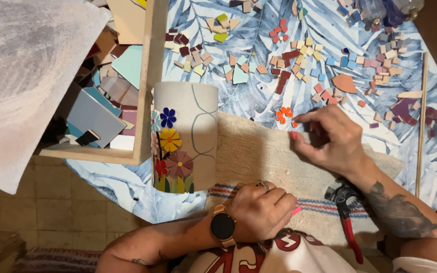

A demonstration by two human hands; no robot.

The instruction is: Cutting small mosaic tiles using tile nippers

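Note:
A pale cylindrical pot (190, 131) lies on its side on a beige cloth (254, 151); blue, yellow, red and mauve mosaic flowers run along its left end. My right hand (330, 139) rests on the cloth's far edge, its fingertips pinching at a small orange piece beside an orange tile flower (283, 114). My left hand (261, 210), with a dark watch on the wrist, is curled into a loose fist near the cloth's front edge; whether it holds anything is hidden.
Many small coloured tile pieces (299, 55) lie scattered over the round leaf-patterned table (259, 96). A wooden box (150, 76) of larger tiles stands at left. Red-handled nippers (347, 222) lie by my right forearm. A thin wooden stick (421, 126) lies at right.

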